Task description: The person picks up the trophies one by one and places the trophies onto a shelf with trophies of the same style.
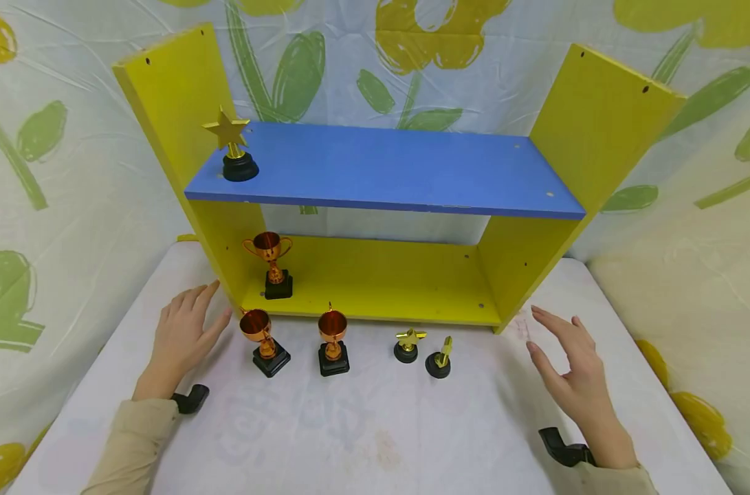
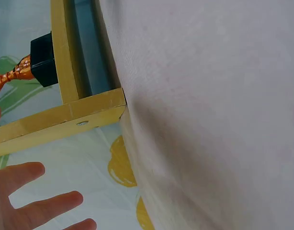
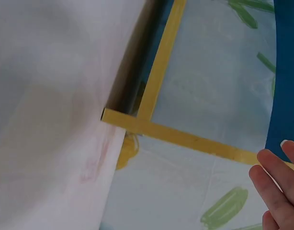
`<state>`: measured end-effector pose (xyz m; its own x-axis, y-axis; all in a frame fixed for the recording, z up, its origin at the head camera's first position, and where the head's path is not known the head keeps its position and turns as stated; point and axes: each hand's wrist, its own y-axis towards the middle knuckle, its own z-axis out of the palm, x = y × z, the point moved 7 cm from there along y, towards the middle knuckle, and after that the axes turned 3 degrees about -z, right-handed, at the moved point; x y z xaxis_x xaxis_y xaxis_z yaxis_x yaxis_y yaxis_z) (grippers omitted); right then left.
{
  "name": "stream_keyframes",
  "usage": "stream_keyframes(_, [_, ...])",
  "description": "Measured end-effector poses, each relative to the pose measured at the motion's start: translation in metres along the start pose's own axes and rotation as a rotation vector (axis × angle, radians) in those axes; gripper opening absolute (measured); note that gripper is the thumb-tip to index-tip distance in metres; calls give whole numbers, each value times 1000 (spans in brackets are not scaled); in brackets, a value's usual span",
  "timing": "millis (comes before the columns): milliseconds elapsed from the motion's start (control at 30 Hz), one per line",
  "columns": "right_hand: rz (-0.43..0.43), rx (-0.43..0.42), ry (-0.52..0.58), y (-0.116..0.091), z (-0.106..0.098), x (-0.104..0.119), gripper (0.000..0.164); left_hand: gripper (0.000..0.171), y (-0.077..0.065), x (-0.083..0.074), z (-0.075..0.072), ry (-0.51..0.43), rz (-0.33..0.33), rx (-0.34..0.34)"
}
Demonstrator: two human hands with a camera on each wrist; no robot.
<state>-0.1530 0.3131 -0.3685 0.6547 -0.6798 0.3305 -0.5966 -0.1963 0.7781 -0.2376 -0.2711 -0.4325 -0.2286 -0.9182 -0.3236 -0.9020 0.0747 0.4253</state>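
Note:
My left hand (image 1: pixel 185 331) is beside the lower left corner of a yellow and blue shelf, its fingers spread and nothing in them. Off the shelf's lower right corner, my right hand (image 1: pixel 571 364) hovers with relaxed fingers, also holding nothing. A gold star trophy (image 1: pixel 231 146) stands at the left end of the blue board (image 1: pixel 387 168). Below it, a bronze cup trophy (image 1: pixel 276 265) stands on the yellow bottom board (image 1: pixel 381 278). In front of the shelf are two more bronze cups, the left one (image 1: pixel 265 342) and another (image 1: pixel 333 342), then two small gold-topped trophies, one (image 1: pixel 407 345) left of the other (image 1: pixel 440 359).
The shelf's yellow side panels, left (image 1: pixel 177 103) and right (image 1: pixel 603 124), rise above the blue board. A white cloth (image 1: pixel 375 440) covers the table. Flower-printed fabric (image 1: pixel 350 62) hangs behind and at both sides. Each wrist wears a black mount.

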Motion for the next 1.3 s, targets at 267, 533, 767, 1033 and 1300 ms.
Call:
stream_keyframes(267, [-17,14,82,3,12,1,50,62,6,0,7,-22,-11,8])
stream_keyframes(533, [-19,33,130,12,23,16,41,65,11,4,18,-84,-18,16])
stream_keyframes(767, [7,49,185,27,24,44,46,65,15,7,27,-213,-96,75])
stream_keyframes(1033, [98,100,242,23,42,34,51,72,20,12,43,-368,-183,143])
stream_keyframes(1300, [291,172,427,14,63,23,46,74,23,16,60,-570,-244,166])
